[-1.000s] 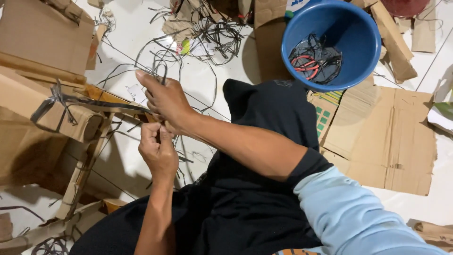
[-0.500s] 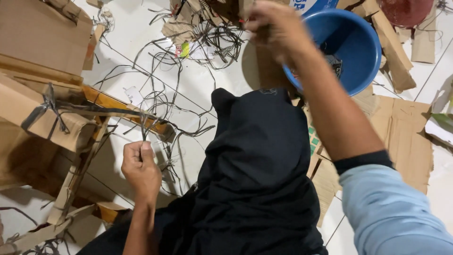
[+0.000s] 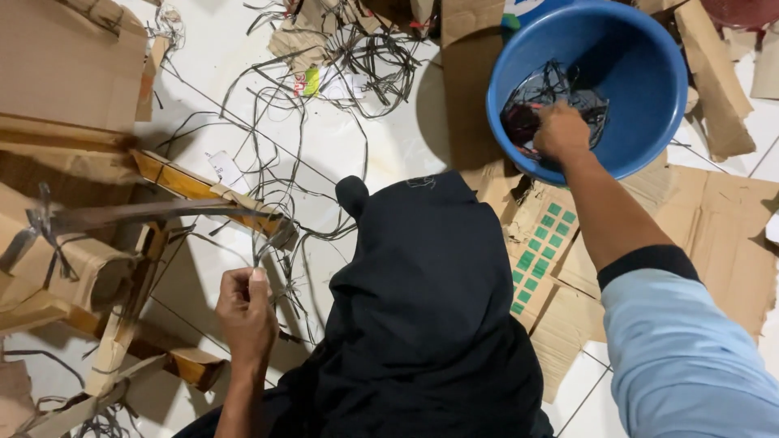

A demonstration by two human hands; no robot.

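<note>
A seated person's left hand (image 3: 245,312) pinches thin dark strands (image 3: 280,243) beside a wooden frame (image 3: 191,186); the right hand (image 3: 561,131) closes on tangled strands inside a blue basin (image 3: 649,105). Light, limp, likely best gathered in bunches.

glossy plastic bowl (image 3: 641,105), matt cardboard (image 3: 722,219), smooth tile floor (image 3: 389,146)
</note>
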